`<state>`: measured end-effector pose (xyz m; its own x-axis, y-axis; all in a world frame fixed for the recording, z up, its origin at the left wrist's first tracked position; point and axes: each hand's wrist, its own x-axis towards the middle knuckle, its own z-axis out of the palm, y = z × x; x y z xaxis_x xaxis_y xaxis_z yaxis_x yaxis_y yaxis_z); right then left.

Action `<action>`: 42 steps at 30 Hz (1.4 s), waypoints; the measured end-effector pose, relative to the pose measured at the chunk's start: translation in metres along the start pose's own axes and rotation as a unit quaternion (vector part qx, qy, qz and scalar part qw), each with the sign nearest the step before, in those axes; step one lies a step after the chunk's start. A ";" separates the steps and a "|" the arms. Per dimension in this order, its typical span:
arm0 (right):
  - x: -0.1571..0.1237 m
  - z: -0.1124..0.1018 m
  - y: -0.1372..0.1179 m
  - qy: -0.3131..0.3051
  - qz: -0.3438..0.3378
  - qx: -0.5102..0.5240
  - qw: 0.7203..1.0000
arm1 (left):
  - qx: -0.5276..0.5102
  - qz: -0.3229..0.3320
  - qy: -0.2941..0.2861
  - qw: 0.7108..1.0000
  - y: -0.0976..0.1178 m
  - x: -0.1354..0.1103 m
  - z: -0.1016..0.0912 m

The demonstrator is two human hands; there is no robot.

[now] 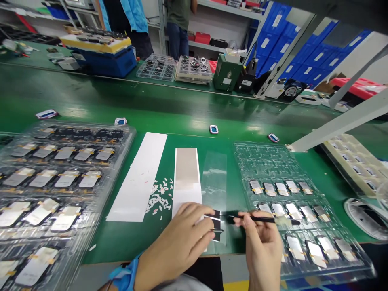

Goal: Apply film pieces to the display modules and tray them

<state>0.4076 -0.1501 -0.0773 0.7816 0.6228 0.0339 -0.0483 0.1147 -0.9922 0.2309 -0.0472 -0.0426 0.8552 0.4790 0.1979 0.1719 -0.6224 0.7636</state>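
The green surface looks smooth and glossy, and the clear trays are shiny plastic. The white strip resembles smooth paper; the transparent film looks like glossy plastic.

Beyond the far edge of the green desk, metal shelves are standing; blue boxes are rising rightward.

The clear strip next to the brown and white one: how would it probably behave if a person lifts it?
The clear strip probably bends easily, since it looks thin as film. It is likely light, showing almost no thickness. Its pale reflections suggest a smooth, perhaps slippery surface.
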 end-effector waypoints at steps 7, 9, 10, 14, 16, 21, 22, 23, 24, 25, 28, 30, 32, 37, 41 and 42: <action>-0.016 0.055 -0.022 -0.066 0.063 0.116 0.989 | -0.097 -0.099 0.229 0.963 -0.011 -0.010 -0.004; -0.019 0.066 -0.024 -0.084 0.042 0.124 0.988 | -0.073 -0.108 0.231 0.964 -0.013 -0.010 -0.005; -0.020 0.070 -0.025 -0.088 0.023 0.123 0.988 | -0.056 -0.109 0.221 0.968 -0.014 -0.010 -0.006; -0.024 0.078 -0.029 -0.100 -0.081 0.102 0.986 | -0.001 -0.098 0.166 0.981 -0.013 -0.009 -0.012; -0.026 0.084 -0.031 -0.112 -0.129 0.091 0.981 | 0.020 -0.107 0.159 0.981 -0.012 -0.008 -0.015; -0.026 0.096 -0.032 -0.107 -0.195 0.078 0.972 | -0.010 -0.112 0.156 0.981 -0.010 -0.002 -0.019; -0.026 0.098 -0.032 -0.102 -0.199 0.072 0.972 | -0.014 -0.103 0.151 0.983 -0.010 -0.002 -0.019; -0.026 0.099 -0.032 -0.098 -0.202 0.066 0.972 | -0.009 -0.097 0.147 0.984 -0.011 -0.002 -0.019; -0.026 0.101 -0.032 -0.094 -0.209 0.062 0.972 | 0.002 -0.095 0.145 0.985 -0.012 -0.002 -0.019; -0.027 0.102 -0.032 -0.088 -0.215 0.059 0.971 | 0.012 -0.097 0.143 0.985 -0.013 -0.002 -0.018; -0.029 0.106 -0.031 -0.079 -0.226 0.056 0.969 | 0.020 -0.109 0.141 0.984 -0.015 -0.004 -0.017; -0.029 0.107 -0.029 -0.081 -0.219 0.055 0.971 | 0.017 -0.110 0.139 0.984 -0.015 -0.005 -0.017; -0.029 0.108 -0.027 -0.084 -0.215 0.053 0.971 | 0.017 -0.107 0.138 0.984 -0.014 -0.006 -0.017; -0.027 0.107 -0.023 -0.083 -0.215 0.041 0.972 | 0.014 -0.105 0.130 0.986 -0.012 -0.008 -0.019; -0.026 0.107 -0.023 -0.083 -0.219 0.025 0.972 | 0.011 -0.103 0.126 0.987 -0.013 -0.010 -0.020; -0.026 0.107 -0.023 -0.083 -0.229 0.023 0.970 | 0.012 -0.102 0.126 0.987 -0.014 -0.011 -0.021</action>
<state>0.3217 -0.0859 -0.0428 0.6166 0.6145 0.4921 0.2488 0.4409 -0.8624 0.2093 -0.0310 -0.0425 0.6526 0.7335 0.1901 0.3430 -0.5097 0.7890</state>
